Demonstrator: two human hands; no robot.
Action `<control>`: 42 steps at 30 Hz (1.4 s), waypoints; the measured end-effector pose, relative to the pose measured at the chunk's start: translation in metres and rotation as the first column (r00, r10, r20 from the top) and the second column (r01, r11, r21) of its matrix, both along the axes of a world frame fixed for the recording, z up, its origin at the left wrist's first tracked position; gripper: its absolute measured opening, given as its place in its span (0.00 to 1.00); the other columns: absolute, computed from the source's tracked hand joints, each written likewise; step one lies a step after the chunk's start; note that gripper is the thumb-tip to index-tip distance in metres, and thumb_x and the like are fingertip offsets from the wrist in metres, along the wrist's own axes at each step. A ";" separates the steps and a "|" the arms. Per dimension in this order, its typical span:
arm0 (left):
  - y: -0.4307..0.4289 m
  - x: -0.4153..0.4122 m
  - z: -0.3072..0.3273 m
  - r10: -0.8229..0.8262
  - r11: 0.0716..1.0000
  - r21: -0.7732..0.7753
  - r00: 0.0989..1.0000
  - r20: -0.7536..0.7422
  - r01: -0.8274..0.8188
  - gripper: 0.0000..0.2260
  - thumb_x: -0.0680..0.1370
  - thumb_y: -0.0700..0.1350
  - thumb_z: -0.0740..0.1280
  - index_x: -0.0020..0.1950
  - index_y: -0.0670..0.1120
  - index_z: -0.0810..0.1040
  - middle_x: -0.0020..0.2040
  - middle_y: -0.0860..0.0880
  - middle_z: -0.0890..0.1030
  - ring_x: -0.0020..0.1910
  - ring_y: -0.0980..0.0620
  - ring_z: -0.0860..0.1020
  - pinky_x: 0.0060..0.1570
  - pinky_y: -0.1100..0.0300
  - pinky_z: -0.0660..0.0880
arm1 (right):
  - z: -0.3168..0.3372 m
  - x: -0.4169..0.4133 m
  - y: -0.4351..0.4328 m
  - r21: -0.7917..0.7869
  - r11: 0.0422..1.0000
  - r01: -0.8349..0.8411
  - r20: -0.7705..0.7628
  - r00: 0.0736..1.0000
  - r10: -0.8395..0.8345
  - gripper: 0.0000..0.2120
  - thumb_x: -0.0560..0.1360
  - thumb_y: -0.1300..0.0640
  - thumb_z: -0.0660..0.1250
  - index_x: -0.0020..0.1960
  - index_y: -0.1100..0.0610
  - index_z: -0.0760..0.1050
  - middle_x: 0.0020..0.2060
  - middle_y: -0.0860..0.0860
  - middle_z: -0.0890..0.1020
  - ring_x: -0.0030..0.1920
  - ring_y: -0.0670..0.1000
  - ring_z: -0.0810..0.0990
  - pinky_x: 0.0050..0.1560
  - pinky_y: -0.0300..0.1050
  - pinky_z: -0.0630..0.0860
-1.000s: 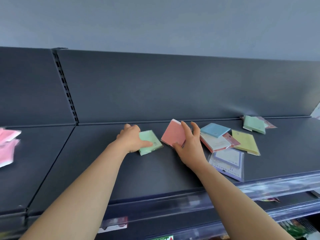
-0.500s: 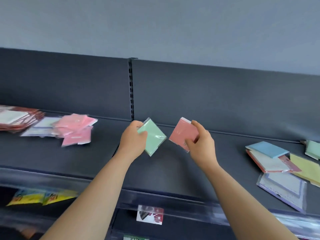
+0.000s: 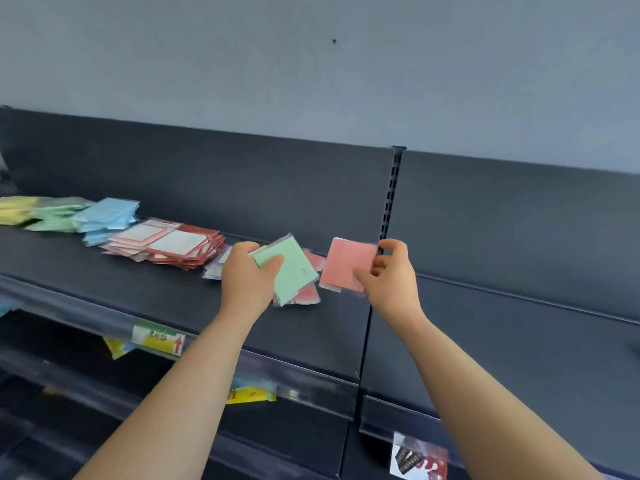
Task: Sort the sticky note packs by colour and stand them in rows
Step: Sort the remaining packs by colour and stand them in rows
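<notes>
Left hand (image 3: 246, 278): thumb across the face, fingers behind; grips the green pack (image 3: 294, 271) by its upper left corner.
Right hand (image 3: 393, 275): thumb and fingertips pinch the pink pack (image 3: 344, 263) at its right edge.
Pack positions: both in the air, left of the slotted upright (image 3: 392, 202). Pink pack just beside it, green pack further left, above loose pink packs (image 3: 306, 294) on the shelf (image 3: 138, 299).
Piles: well left of the upright, lying flat: red-framed pile (image 3: 173, 245), blue pile (image 3: 107, 216), green pile (image 3: 55, 216).
Procedure: carry each pack to its matching colour. Set the bottom edge down first and release only once the pack stands supported.
Caution: wrappers probably slide.
</notes>
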State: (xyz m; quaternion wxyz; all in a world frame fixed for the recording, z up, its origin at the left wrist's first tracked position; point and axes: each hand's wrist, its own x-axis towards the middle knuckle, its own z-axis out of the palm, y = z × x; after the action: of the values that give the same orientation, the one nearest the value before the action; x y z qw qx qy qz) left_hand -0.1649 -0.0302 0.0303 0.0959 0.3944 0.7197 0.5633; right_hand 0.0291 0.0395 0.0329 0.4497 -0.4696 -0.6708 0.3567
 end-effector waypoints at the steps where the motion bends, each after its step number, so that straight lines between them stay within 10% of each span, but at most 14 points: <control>1: -0.002 -0.014 0.001 0.000 1.000 0.006 1.000 -0.014 0.000 0.10 0.76 0.44 0.69 0.53 0.39 0.76 0.48 0.47 0.80 0.46 0.49 0.78 0.26 0.68 0.65 | 0.002 -0.014 -0.001 -0.001 1.000 -0.002 -0.001 1.000 0.002 0.25 0.74 0.65 0.68 0.67 0.55 0.63 0.43 0.42 0.78 0.44 0.46 0.80 0.37 0.38 0.76; 11: -0.006 -0.105 0.002 -0.070 0.996 -0.052 0.993 -0.090 0.066 0.07 0.79 0.45 0.66 0.50 0.42 0.75 0.47 0.48 0.79 0.47 0.49 0.78 0.33 0.58 0.71 | 0.014 -0.108 0.004 0.063 0.996 0.071 0.213 0.974 -0.083 0.12 0.76 0.63 0.64 0.59 0.62 0.75 0.50 0.56 0.81 0.49 0.57 0.80 0.48 0.47 0.77; 17: 0.001 -0.123 -0.001 -0.097 0.994 -0.053 0.992 -0.084 0.092 0.07 0.79 0.45 0.66 0.52 0.43 0.75 0.49 0.48 0.79 0.49 0.50 0.77 0.38 0.55 0.75 | 0.004 -0.127 0.028 0.072 0.994 0.086 0.371 0.922 -0.107 0.02 0.75 0.61 0.63 0.44 0.56 0.72 0.45 0.56 0.76 0.40 0.54 0.73 0.31 0.39 0.63; 21: 0.003 -0.125 -0.002 -0.091 0.995 -0.043 0.991 -0.102 0.087 0.07 0.78 0.45 0.66 0.52 0.42 0.75 0.49 0.48 0.79 0.49 0.49 0.77 0.40 0.55 0.74 | -0.003 -0.129 0.033 0.082 0.991 0.104 0.458 0.879 -0.130 0.12 0.73 0.61 0.61 0.34 0.54 0.62 0.33 0.52 0.69 0.32 0.52 0.65 0.28 0.42 0.58; 30: 0.000 -0.142 -0.007 -0.052 0.999 0.001 0.999 -0.010 0.052 0.06 0.78 0.45 0.65 0.52 0.43 0.74 0.48 0.50 0.79 0.46 0.56 0.78 0.25 0.68 0.69 | 0.006 -0.153 0.011 0.283 0.957 -0.060 0.483 0.871 -0.088 0.15 0.79 0.56 0.62 0.65 0.56 0.76 0.62 0.50 0.78 0.65 0.54 0.71 0.61 0.45 0.69; 37: -0.016 -0.195 0.002 0.031 0.997 0.074 0.996 0.085 -0.037 0.06 0.77 0.44 0.68 0.51 0.43 0.75 0.48 0.49 0.80 0.46 0.51 0.78 0.33 0.63 0.69 | 0.011 -0.236 -0.016 0.211 0.929 -0.305 0.433 0.881 0.192 0.09 0.78 0.51 0.62 0.44 0.55 0.77 0.36 0.47 0.82 0.38 0.50 0.78 0.43 0.47 0.76; 42: -0.036 -0.258 0.007 0.022 0.996 0.083 0.993 0.112 -0.031 0.06 0.77 0.44 0.68 0.52 0.45 0.76 0.47 0.50 0.80 0.47 0.52 0.78 0.36 0.63 0.71 | 0.011 -0.309 -0.033 0.149 0.920 -0.362 0.357 0.887 0.292 0.09 0.78 0.54 0.64 0.55 0.50 0.80 0.32 0.42 0.80 0.27 0.40 0.75 0.31 0.33 0.69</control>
State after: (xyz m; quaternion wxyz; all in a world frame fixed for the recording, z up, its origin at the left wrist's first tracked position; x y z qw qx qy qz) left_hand -0.4234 -0.0661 0.0377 0.1116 0.3565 0.6939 0.6156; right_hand -0.2802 0.0060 0.0439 0.3122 -0.3514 -0.8400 0.2711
